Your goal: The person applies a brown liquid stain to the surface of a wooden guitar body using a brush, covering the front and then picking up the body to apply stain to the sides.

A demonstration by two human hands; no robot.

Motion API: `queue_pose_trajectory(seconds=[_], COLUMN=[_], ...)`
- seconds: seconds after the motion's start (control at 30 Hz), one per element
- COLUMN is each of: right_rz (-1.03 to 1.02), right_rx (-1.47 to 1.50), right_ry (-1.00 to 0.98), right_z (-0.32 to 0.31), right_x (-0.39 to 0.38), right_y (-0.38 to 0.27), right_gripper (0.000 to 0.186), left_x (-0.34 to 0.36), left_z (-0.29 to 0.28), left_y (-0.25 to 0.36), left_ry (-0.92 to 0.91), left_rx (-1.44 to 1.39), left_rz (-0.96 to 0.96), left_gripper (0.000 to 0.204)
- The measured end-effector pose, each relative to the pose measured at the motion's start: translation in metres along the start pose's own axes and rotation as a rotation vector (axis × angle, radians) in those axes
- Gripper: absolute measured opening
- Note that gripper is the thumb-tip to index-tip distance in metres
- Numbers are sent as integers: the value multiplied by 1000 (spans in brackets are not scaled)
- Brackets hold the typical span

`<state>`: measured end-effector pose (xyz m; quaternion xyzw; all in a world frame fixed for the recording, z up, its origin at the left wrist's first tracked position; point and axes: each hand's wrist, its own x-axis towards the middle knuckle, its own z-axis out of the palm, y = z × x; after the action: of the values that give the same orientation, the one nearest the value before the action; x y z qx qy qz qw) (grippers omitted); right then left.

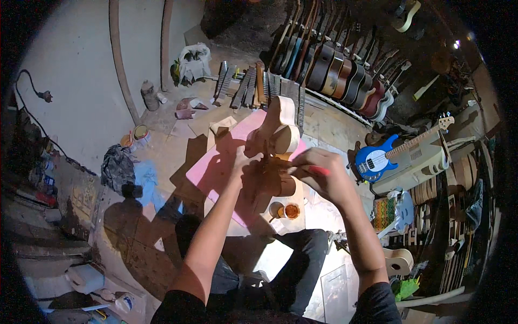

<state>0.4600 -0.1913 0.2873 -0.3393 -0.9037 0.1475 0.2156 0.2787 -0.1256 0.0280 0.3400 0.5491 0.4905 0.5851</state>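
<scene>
A small guitar body (286, 139) stands on its edge in front of me, over a pink sheet. Its upper curves are pale bare wood, while the lower part is brown and looks wet or stained. My left hand (246, 163) grips it from the left side, partly in shadow. On the other side, my right hand (322, 168) is closed round a red-handled brush (319, 170) held against the brown side; its bristles are hard to make out. Close below stands a small cup of orange-brown liquid (292, 211), with a round lid (276, 209) beside it.
The pink sheet (205, 171) lies on a pale board. Behind are metal slotted bars (245, 89) and a long row of guitars (337, 75). A blue electric bass (372, 162) leans at the right. Black plastic (117, 170) and an open can (141, 133) sit at the left.
</scene>
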Motion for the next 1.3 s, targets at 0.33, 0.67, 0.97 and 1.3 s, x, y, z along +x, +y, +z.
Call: queue_pose_trajectory(seconds=[0.33, 0.67, 0.97, 1.3], right_rz=[74, 101, 142, 269], right_rx=[-95, -112, 26, 327], right_ry=[-201, -72, 84, 96], right_z=[-6, -13, -19, -11], right_x=[41, 31, -21, -33], right_y=[-15, -4, 23, 33], right_gripper=[20, 23, 20, 21], left_x=[52, 35, -25, -18], left_z=[-1, 11, 16, 5], left_y=[-66, -44, 23, 13], left_ry=[95, -10, 29, 148], left_rx=[44, -196, -75, 156], left_rz=[152, 6, -18, 31], left_gripper=[98, 88, 75, 74])
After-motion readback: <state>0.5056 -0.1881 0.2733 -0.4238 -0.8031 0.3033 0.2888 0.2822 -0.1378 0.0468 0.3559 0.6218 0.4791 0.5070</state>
